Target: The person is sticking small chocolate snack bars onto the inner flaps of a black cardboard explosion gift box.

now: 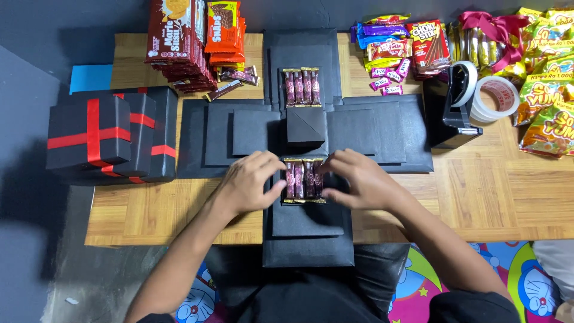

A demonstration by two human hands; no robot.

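1. Because the black card (308,128) lies unfolded in a cross on the desk (478,191), each flap faces up and can take a row of sweets; the small square box (305,124) at its centre serves as the landmark here.
2. Just below the box, both hands meet over a row of four dark red bars (303,179) lying side by side on the near flap.
3. The left hand (248,182) has its grip half curled, thumb and fingertips touching the row's left edge, apparently to keep the bars square and tight together.
4. The right hand (359,179) mirrors it, fingertips pressing the row's right edge; neither hand lifts a bar.
5. Above the box, a matching row (302,87) sits on the far flap, so the two flaps look alike.
6. Left of the box, two finished boxes (110,134) with red ribbon stand aside.
7. Right of the box, a tape dispenser (457,104) and tape roll (495,98) wait within reach.
8. Farther up, biscuit packs (191,42) and snack bags (547,78) are sorted by kind along the desk's far edge.
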